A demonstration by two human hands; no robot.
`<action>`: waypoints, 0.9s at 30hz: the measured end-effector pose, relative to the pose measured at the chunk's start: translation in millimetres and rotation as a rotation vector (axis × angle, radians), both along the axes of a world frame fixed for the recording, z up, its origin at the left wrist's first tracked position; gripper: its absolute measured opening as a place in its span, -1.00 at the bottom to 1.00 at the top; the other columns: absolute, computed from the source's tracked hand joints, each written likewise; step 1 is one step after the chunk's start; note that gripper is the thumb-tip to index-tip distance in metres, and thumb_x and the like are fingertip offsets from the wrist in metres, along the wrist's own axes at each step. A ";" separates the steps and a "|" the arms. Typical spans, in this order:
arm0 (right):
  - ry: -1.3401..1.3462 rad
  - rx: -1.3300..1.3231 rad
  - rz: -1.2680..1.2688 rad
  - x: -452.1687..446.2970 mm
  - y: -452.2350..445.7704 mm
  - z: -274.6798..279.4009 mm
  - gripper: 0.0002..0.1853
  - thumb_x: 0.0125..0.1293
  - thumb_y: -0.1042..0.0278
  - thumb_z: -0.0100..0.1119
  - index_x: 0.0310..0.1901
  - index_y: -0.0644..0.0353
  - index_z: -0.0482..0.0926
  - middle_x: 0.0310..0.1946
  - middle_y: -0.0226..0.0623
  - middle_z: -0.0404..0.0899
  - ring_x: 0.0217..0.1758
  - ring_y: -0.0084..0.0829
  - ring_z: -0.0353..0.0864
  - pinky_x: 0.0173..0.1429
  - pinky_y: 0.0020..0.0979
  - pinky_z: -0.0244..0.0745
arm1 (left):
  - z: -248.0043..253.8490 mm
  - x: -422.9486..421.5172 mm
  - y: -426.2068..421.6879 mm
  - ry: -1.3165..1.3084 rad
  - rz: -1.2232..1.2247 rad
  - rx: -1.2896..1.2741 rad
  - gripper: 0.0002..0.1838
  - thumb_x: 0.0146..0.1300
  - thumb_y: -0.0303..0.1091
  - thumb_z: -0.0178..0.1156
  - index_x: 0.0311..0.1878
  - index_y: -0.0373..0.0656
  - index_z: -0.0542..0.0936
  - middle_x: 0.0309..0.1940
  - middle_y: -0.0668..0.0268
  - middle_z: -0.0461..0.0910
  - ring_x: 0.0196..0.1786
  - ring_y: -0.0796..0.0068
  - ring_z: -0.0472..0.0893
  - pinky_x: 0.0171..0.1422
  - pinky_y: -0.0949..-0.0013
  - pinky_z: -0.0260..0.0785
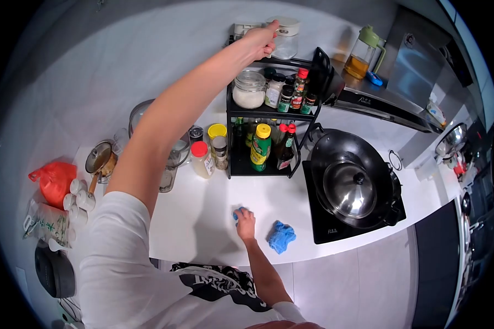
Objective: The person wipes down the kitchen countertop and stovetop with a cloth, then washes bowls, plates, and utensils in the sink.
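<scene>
Plainly, one hand up at the jar, one down on the desk

Head view: your left hand (261, 45) is raised to the top of the black rack (239, 169), fingers curled and thumb at the lid of a white-lidded jar (287, 46). The jar stands on the top shelf; you cannot tell from this angle how firmly the hand grips it, or whether it only touches.

Your right hand (246, 223) is low over the white desk (175, 227), its fingers closed around a small blue wad (236, 214), most of it hidden. Near that hand, to its right and apart from it, a crumpled blue cloth (281, 237) lies on the desk.

On the rack's middle shelf you have a clamp-lid glass jar (249, 90) of white contents beside several seasoning bottles. Below stands a yellow-capped green bottle (260, 147), with a red-capped dark bottle (286, 149) to its right. Just left of the rack is a red-lidded jar (202, 160). To the right, a black wok (350, 143) sits on a black cooktop (325, 234), a domed metal lid (347, 192) within its rim.
</scene>
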State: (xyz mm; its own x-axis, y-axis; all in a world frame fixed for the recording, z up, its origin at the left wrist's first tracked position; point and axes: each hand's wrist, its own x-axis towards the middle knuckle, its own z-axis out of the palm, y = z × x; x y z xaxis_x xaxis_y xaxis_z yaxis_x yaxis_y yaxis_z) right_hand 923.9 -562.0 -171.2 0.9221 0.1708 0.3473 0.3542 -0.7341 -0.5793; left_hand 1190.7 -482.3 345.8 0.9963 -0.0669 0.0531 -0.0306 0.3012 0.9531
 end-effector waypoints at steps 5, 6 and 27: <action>-0.320 0.345 -0.015 76.5 -13.6 100.6 -0.63 -0.05 0.78 -0.13 -0.21 0.23 0.52 -0.26 -0.11 0.50 -0.12 -0.09 0.45 0.01 -0.22 0.31 | -13.6 23.7 -9.3 0.032 0.064 0.020 -0.59 0.28 -0.01 0.07 -0.20 -0.23 0.32 -0.63 0.46 0.13 -0.71 0.70 0.02 -0.70 0.60 -0.25; -0.357 0.415 -0.013 94.3 -19.6 140.1 -0.65 -0.02 0.77 -0.12 -0.22 0.24 0.52 -0.24 -0.09 0.49 -0.10 -0.10 0.45 0.02 -0.24 0.32 | -15.4 24.7 -11.6 0.036 0.070 0.020 -0.59 0.28 -0.01 0.07 -0.20 -0.23 0.32 -0.64 0.46 0.12 -0.71 0.70 0.02 -0.70 0.60 -0.24; -0.609 0.319 0.144 242.2 -44.3 400.2 -0.67 0.14 0.65 -0.04 -0.06 0.19 0.53 -0.12 -0.15 0.54 -0.04 -0.25 0.54 0.07 -0.42 0.37 | -134.6 -114.0 77.6 -0.245 -0.064 0.256 -0.74 0.28 -0.24 0.08 -0.08 -0.20 0.54 -0.61 0.56 0.29 -0.63 0.78 0.16 -0.60 0.60 -0.08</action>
State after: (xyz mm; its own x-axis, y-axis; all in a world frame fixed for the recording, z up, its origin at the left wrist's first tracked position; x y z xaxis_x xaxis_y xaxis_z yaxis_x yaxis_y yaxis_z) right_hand 1166.1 -606.2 229.0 0.5231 0.0800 0.8485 0.7652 -0.4825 -0.4262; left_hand 1076.7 -404.8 211.2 0.9495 -0.1706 0.2634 -0.2563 0.0624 0.9646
